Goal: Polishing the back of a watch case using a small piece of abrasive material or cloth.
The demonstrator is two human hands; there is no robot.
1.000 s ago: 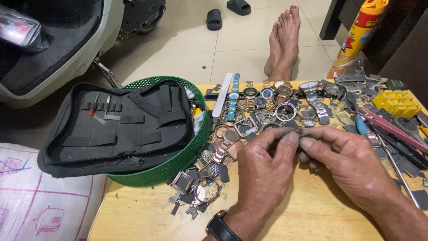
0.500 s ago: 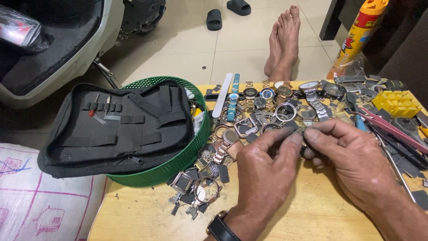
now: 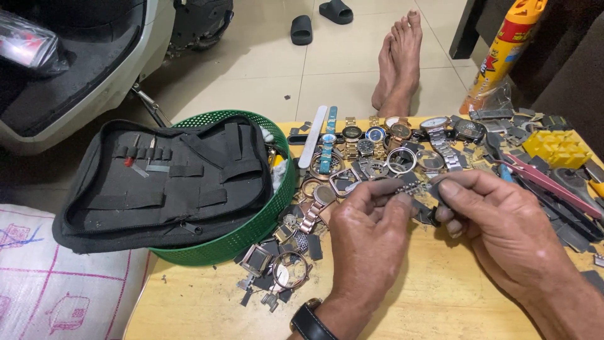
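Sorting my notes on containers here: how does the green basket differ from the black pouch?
The green basket is a round, rigid mesh tub that stands on the table; the black pouch is a soft, flat zip case that lies opened across the basket's top. The basket holds odd bits; the pouch shows elastic loops with a few small tools. Neither is touched by a hand.

A single head-worn camera looks steeply down and forward from just above the person's own arms, close to the work. The left hand (image 3: 368, 236) and right hand (image 3: 503, 230) fill the lower middle, their fingers (image 3: 402, 192) meeting near the centre. The tabletop (image 3: 434, 302) spreads beneath them; beyond the fingers the view reaches the tiled floor (image 3: 264, 69). No second view overlaps it.
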